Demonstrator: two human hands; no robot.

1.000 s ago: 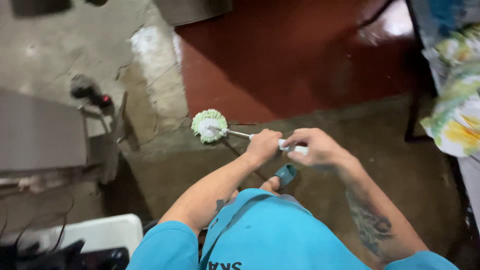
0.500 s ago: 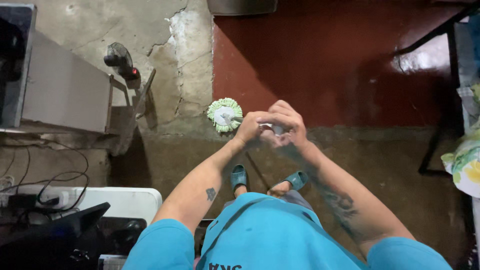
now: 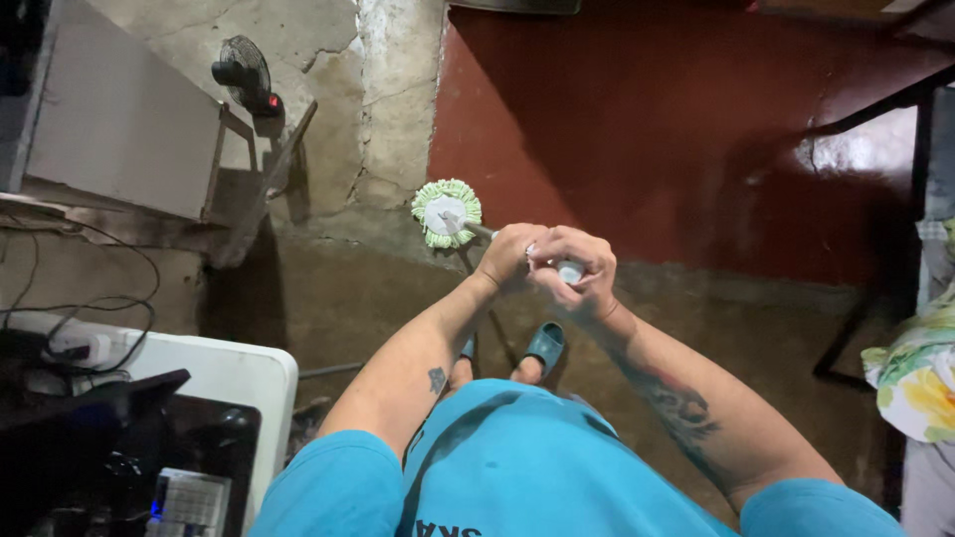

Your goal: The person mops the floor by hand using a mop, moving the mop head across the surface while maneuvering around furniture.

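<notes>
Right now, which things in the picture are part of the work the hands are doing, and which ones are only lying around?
In use:
- mop with round green head, on the floor
- mop handle, held by both hands
- left hand
- right hand

Lying about:
- small black fan
- grey board leaning at left
- white table with cables
- flowered cloth at right

I'm looking down into a home, a lived-in room by the look of it: cracked bare concrete floor [image 3: 298, 40] running into a red-painted patch [image 3: 647, 129], a small black fan [image 3: 244, 75] standing on the ground, a white table [image 3: 239, 373] with cables [image 3: 90, 328] trailing over it, flowered fabric [image 3: 915, 383] at the right edge, and blue slippers [image 3: 542, 346] on the feet below me.
</notes>
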